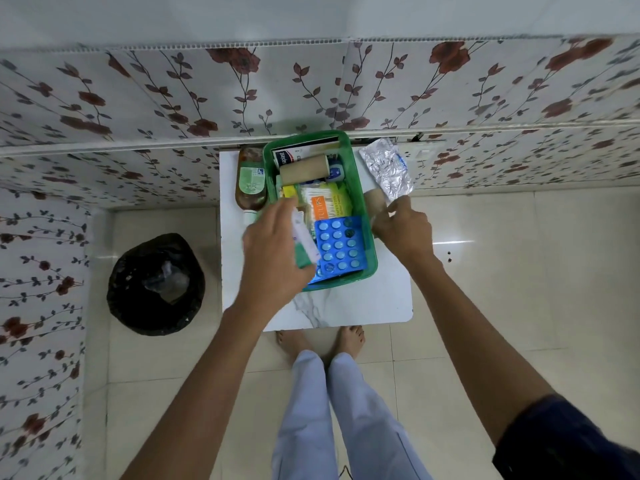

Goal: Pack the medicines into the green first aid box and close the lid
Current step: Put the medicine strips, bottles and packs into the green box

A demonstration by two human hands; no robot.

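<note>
**Packing under way, lid nowhere in view**

Green first aid box (360,188) open on the white worktop (346,306), already crowded: blue blister sheet (341,245) propped at the near end, cotton-bud pack (325,202) in the middle, brown bandage roll (304,169) and plaster box (289,157) at the far end. Left hand (273,258) over the near-left corner, clenched on a white-and-green tube (304,244), blurred. Right hand (403,226) just outside the right wall, pinching a silver foil strip (386,169) by its lower edge, strip standing up beside the box. Brown bottle (251,178) lying on its side against the left wall, not yet packed. Second cardboard roll (375,200) close by the right hand, outside the box.

Best bet from here: slide the tube flat along the left wall, beside the blister sheet rather than on top. Lay the foil strip flat over the cotton-bud pack. Keep everything below the rim, or the lid likely won't seat. Bottle probably the hardest fit; little room visible.
</note>
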